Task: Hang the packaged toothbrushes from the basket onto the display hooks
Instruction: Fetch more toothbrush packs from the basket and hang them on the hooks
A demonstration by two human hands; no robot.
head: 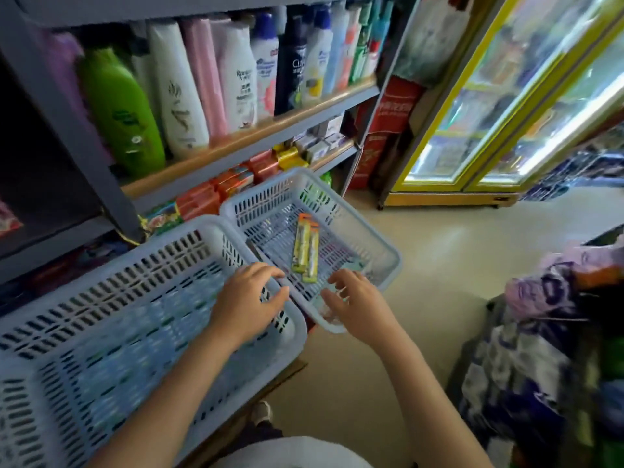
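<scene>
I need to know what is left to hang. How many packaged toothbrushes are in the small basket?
2. Both lie side by side in the small basket: the left toothbrush pack and the right toothbrush pack, touching, just beyond both hands. Blur may hide others.

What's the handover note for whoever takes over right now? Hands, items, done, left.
Left hand: fingers loosely curled over the near rim of the small basket, holding nothing.
Right hand: open, reaching into the same basket, holding nothing.
Two packaged toothbrushes lie side by side on the basket floor.
The large basket sits to the left.
Done: cannot tell; no display hooks in view.
Left: pick up both packs and hang them.
</scene>
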